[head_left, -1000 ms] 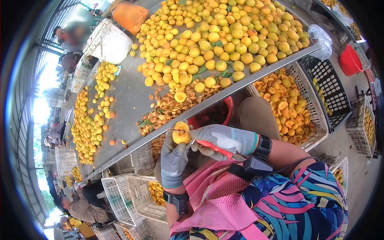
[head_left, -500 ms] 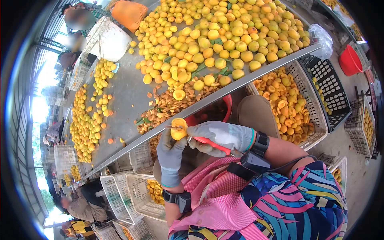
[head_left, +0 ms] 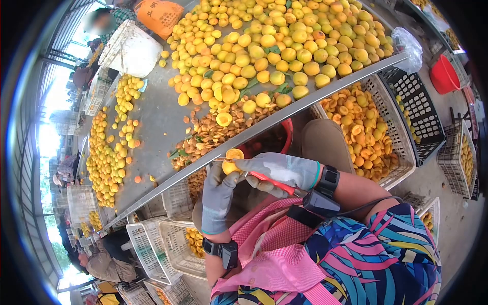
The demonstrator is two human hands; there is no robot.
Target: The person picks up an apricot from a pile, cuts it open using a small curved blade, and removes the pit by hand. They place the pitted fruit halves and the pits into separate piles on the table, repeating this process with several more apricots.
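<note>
My left hand (head_left: pixel 217 195), in a grey glove, is closed around a yellow-orange apricot (head_left: pixel 231 166) just below the table's metal edge. My right hand (head_left: pixel 284 170), gloved too, grips a small knife with a red handle (head_left: pixel 272 183). Its thin blade lies across the apricot, and the right fingertips touch the fruit. The apricot looks cut, with its upper part (head_left: pixel 234 153) tilted apart from the lower. Beyond the edge, a heap of brown pits (head_left: pixel 211 137) lies on the table, with one halved apricot (head_left: pixel 223 119) on it.
Many whole apricots (head_left: pixel 300 40) cover the metal table (head_left: pixel 157 132). A red tub (head_left: pixel 288 134) sits under its edge. A white crate (head_left: pixel 404 173) of apricot halves (head_left: pixel 361 132) stands at right, beside a black crate (head_left: pixel 419 101). Other crates (head_left: pixel 147 249) stand at lower left. A person (head_left: pixel 109 259) sits beyond them.
The apricot's upper part has tilted open from the lower part around the blade. Both hands stay nearly in place, the left shifting slightly. The view has moved a little.
</note>
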